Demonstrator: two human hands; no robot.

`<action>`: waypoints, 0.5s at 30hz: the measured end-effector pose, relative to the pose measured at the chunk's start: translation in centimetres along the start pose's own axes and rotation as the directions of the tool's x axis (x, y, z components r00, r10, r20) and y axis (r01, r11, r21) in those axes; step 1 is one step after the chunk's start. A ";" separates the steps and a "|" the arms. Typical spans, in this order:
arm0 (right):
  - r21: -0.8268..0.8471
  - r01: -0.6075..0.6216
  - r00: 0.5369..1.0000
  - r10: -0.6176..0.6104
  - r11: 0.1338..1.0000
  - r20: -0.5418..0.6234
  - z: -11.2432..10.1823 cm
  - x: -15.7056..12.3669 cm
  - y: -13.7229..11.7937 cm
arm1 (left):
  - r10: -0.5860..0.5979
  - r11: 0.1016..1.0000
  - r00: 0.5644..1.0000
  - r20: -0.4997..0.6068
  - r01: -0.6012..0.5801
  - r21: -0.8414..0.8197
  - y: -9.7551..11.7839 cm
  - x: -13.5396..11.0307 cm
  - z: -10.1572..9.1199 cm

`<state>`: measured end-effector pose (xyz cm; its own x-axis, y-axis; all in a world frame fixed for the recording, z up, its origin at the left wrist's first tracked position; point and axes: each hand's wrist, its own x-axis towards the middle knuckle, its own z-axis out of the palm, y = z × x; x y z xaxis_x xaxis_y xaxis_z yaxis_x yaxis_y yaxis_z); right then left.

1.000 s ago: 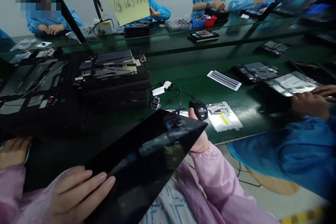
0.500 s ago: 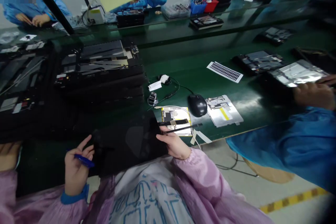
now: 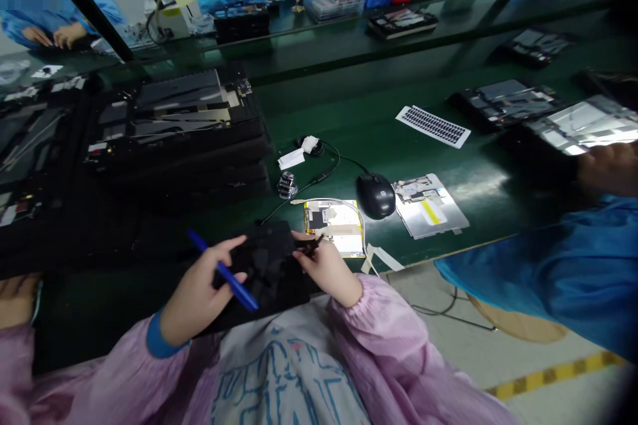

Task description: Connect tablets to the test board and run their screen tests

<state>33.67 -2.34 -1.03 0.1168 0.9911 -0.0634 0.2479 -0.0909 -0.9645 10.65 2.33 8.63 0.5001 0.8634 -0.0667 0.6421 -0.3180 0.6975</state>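
Note:
A dark, flat, tablet-like device lies before me at the table's front edge, its surface black and faintly reflective. My left hand reaches over its left side, with a blue pen tucked between the fingers. The thumb and forefinger are at the device. On the other side, my right hand grips the device's right edge. A thin dark strip or tool pokes out at those fingers; its kind is unclear. Just beyond the right hand is a silver battery-like pack with yellow edges.
A black mouse and a silver metal plate with a board sit to the right. Farther back lies a keyboard sticker sheet. Stacked opened devices rise at left. A co-worker's blue sleeve is close at right.
My left hand has moved right and over the device, the pen turning with it. The device appears lower and flatter now. My right hand has stayed at its right edge.

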 end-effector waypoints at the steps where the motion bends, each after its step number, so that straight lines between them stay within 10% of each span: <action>1: 0.003 -0.002 1.000 0.003 1.000 -0.013 -0.2 0.1 -0.1 | 0.037 0.999 0.995 0.098 -0.039 0.023 1.0 1.3 0.7; 9: 0.225 -0.047 0.989 0.077 0.973 -0.128 -4.7 1.0 -0.3 | 0.193 0.978 0.922 0.336 -0.156 -0.135 4.1 10.5 8.3; 15: -0.230 0.175 0.939 -0.233 0.957 -0.253 -5.0 0.9 1.9 | 0.133 0.848 0.958 0.254 0.023 -0.529 2.8 12.2 9.6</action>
<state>39.02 -2.06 -1.62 0.2955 0.9273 0.2299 0.4793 0.0643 -0.8753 24.12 8.26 2.93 0.7119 0.6855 -0.1528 0.2485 -0.0424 0.9677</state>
